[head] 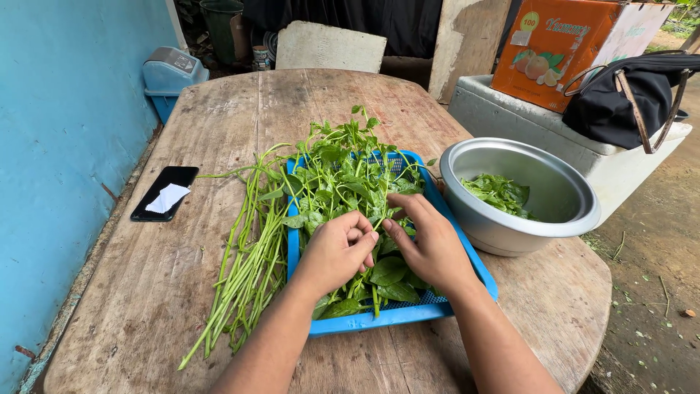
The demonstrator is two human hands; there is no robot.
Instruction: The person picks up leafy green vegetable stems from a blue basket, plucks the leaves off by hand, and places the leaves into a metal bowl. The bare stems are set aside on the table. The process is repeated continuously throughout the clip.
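Both hands over blue tray (pixel 467 257) at bench (pixel 153 292) centre. Left hand (pixel 337 252) has its grip closed on a leafy green stem (pixel 379 219); right hand (pixel 432 244) pinches same stem w/ thumb & fingers. Tray is full of leafy greens (pixel 343 179). Bare stems (pixel 248 270) lie just left of the tray on the bench. Metal bowl (pixel 539 219) w/ picked leaves (pixel 499 193) sits right of the tray. Black phone (pixel 165 192) lies far left.
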